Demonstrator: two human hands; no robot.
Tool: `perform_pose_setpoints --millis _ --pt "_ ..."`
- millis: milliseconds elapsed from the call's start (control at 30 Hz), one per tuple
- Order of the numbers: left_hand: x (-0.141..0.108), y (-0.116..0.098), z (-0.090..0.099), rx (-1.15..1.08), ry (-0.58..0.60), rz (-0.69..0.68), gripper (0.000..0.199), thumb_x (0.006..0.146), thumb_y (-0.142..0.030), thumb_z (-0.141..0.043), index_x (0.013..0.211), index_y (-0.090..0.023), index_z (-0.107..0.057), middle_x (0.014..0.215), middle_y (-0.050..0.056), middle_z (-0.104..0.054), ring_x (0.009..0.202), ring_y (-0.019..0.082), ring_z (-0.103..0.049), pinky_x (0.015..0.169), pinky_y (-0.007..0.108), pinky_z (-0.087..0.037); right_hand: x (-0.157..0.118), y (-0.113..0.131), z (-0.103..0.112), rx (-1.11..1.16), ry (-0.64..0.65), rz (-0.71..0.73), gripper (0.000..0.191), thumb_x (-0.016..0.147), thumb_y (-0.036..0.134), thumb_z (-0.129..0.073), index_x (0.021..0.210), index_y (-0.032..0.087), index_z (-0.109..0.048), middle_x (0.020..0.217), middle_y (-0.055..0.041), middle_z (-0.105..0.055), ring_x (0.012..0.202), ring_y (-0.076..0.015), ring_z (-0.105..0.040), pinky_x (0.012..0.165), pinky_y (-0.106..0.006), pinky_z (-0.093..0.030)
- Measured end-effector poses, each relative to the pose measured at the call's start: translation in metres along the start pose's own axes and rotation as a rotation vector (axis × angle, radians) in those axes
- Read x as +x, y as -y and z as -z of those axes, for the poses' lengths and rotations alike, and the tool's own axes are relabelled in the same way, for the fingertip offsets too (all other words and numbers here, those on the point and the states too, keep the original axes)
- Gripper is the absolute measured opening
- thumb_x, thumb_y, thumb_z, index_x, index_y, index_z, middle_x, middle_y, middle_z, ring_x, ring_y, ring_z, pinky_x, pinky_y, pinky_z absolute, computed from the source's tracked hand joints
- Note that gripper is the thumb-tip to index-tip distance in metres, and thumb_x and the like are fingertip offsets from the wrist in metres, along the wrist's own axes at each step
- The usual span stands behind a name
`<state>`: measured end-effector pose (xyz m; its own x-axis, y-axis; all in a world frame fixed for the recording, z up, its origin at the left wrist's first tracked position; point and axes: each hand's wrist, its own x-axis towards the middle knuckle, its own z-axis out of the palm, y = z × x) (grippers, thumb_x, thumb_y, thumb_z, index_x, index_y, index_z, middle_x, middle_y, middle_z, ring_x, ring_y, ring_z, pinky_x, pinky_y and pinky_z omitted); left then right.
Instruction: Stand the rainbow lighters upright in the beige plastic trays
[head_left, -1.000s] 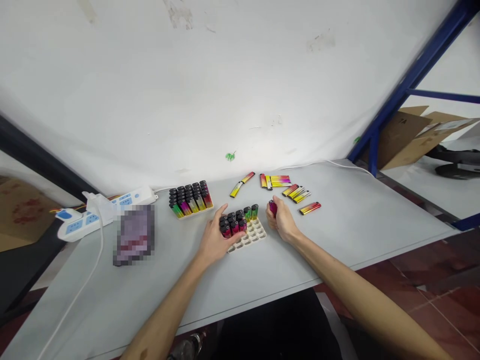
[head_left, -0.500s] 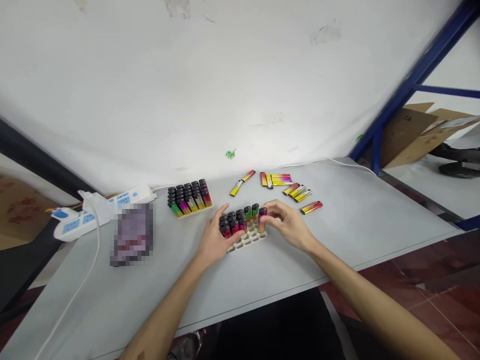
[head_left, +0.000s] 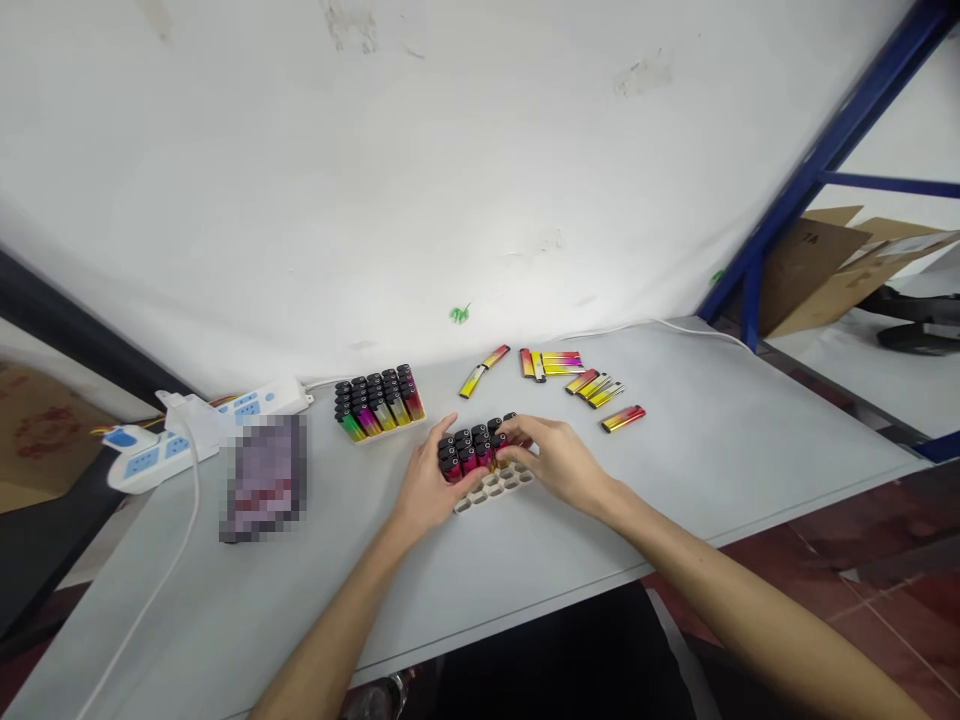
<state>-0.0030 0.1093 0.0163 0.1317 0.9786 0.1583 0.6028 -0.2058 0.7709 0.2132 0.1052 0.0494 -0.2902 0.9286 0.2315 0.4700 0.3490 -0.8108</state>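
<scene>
A pale tray point(head_left: 491, 490) with round-edged slots lies on the grey table, its back rows filled with upright black-capped lighters point(head_left: 469, 457) and its front slots bare. My left hand point(head_left: 427, 485) is spread around the tray's left side, thumb in front and fingers at the left and back, against the lighters. The fingers of my right hand point(head_left: 551, 455) pinch a red and yellow lighter point(head_left: 500, 448) by its top, at the right of the pink ones. Part of the back row is hidden behind my right fingers.
A filled tray of lighters point(head_left: 382, 405) stands at the back left. Loose lighters point(head_left: 562, 362) lie at the back and right, one red and yellow point(head_left: 622, 418) nearest my right forearm. Power strips point(head_left: 161, 455), a white cable point(head_left: 169, 560) and a blurred packet point(head_left: 264, 478) are on the left.
My right hand has moved left with the red and yellow lighter, from the tray's right end to beside the pink lighters. My left hand has stayed around the tray.
</scene>
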Motion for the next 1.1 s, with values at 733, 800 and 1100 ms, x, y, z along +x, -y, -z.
perform_pose_setpoints --millis 733,800,1100 --pt "0.0 0.003 0.002 0.051 0.022 -0.027 0.083 0.072 -0.046 -0.079 0.144 -0.026 -0.043 0.124 0.011 -0.063 0.118 0.03 -0.057 0.101 0.048 -0.046 0.106 -0.103 0.137 -0.881 0.102 -0.249 0.023 0.092 0.026 -0.053 0.096 0.022 -0.075 0.105 -0.0093 -0.07 0.101 -0.0248 -0.057 0.075 -0.03 -0.042" --pt "0.0 0.004 0.002 0.046 0.031 -0.017 0.083 0.073 -0.046 -0.079 0.145 -0.026 -0.042 0.124 0.011 -0.063 0.118 0.03 -0.057 0.101 0.048 -0.046 0.109 -0.103 0.14 -0.897 0.15 -0.273 0.022 0.091 0.024 -0.054 0.096 0.023 -0.075 0.103 -0.008 -0.071 0.096 -0.023 -0.059 0.072 -0.029 -0.041" --pt "0.0 0.004 0.003 0.048 0.035 -0.012 0.08 0.073 -0.045 -0.079 0.143 -0.026 -0.044 0.121 0.01 -0.064 0.115 0.029 -0.058 0.1 0.047 -0.046 0.122 -0.11 0.149 -0.984 0.223 -0.353 0.02 0.086 0.024 -0.061 0.099 0.024 -0.076 0.106 -0.0083 -0.072 0.09 -0.022 -0.064 0.066 -0.028 -0.041"
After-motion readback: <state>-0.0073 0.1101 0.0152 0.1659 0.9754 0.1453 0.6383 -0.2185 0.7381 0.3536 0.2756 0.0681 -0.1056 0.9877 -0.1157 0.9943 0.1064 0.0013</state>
